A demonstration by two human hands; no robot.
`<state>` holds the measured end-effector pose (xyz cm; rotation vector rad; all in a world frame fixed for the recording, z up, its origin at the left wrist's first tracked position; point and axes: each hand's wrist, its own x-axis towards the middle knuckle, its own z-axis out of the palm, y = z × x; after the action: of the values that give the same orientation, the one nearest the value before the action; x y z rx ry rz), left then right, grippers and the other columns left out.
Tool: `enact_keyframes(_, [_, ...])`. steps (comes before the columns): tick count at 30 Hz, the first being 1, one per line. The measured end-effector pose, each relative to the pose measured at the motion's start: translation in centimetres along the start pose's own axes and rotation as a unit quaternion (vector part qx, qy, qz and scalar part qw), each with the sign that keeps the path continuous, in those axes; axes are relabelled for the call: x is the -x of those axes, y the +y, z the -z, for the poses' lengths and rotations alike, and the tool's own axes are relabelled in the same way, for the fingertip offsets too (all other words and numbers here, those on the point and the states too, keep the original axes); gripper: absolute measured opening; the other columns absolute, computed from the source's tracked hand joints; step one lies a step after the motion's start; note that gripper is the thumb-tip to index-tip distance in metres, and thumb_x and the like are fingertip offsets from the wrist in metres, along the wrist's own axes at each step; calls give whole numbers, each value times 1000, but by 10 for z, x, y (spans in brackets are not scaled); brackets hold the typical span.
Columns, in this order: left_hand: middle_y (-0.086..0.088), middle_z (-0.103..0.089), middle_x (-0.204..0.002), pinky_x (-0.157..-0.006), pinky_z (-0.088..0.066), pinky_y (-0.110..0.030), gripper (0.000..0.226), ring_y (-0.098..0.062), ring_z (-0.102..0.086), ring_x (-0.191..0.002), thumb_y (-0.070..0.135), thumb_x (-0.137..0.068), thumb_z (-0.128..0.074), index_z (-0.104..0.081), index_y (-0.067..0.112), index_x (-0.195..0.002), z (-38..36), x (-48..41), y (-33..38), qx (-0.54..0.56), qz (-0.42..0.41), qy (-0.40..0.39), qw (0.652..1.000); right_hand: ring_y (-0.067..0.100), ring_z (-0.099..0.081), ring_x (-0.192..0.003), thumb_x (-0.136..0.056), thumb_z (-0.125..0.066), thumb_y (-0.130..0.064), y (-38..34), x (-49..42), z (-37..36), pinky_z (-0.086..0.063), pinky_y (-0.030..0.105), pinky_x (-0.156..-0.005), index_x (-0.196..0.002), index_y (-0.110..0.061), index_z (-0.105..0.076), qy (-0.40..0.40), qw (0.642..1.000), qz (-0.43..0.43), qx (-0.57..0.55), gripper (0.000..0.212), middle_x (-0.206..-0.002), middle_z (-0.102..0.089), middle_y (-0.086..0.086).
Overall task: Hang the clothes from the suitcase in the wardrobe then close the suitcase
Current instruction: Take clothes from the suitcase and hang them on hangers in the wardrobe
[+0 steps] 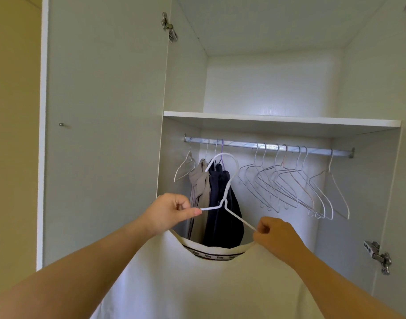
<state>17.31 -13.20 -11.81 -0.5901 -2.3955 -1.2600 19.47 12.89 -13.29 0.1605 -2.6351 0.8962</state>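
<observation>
A white T-shirt (197, 284) hangs in front of me on a white wire hanger (227, 187), its neckline with a striped band sagging between my hands. My left hand (172, 211) pinches the hanger's left arm and the shirt's shoulder. My right hand (274, 233) grips the hanger's right arm together with the other shoulder. The hanger's hook points up, below the metal rail (243, 143) and apart from it. On the rail hang a beige garment (198, 187) and a dark navy garment (222, 215). The suitcase is out of view.
Several empty white hangers (294, 185) fill the rail's right half, and one (186, 166) hangs at its far left. A white shelf (280, 122) runs above the rail. The wardrobe door (100, 134) stands open at left; a hinge (379, 255) sticks out at right.
</observation>
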Motion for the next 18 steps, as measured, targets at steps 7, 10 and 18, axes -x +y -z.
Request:
enact_keyframes(7, [8, -41, -51, -53, -32, -20, 39, -9, -37, -52, 37, -81, -69, -47, 19, -55, -6, -5, 5, -87, 7, 90, 992, 9, -45, -64, -86, -56, -19, 7, -3, 0, -38, 27, -71, -77, -34, -40, -49, 998, -23, 8, 24, -77, -50, -12])
enact_keyframes(10, [7, -40, -51, -55, -32, -23, 38, -9, -36, -51, 38, -81, -69, -46, 22, -55, -11, -9, 8, -97, -7, 88, 991, 10, -38, -58, -92, -53, -32, -5, -7, -3, -34, 22, -63, -68, -23, -40, -49, 999, 4, 0, 28, -64, -43, -8])
enact_keyframes(18, [3, -59, -78, -72, -45, -25, 9, -17, -54, -76, 28, -92, -56, -57, 25, -84, -15, -16, 4, -154, 5, 9, 988, 12, -24, -53, -92, -53, -40, -8, -9, 7, -20, 24, -56, -57, -19, -26, -36, 998, -47, -35, 48, -56, -26, -3])
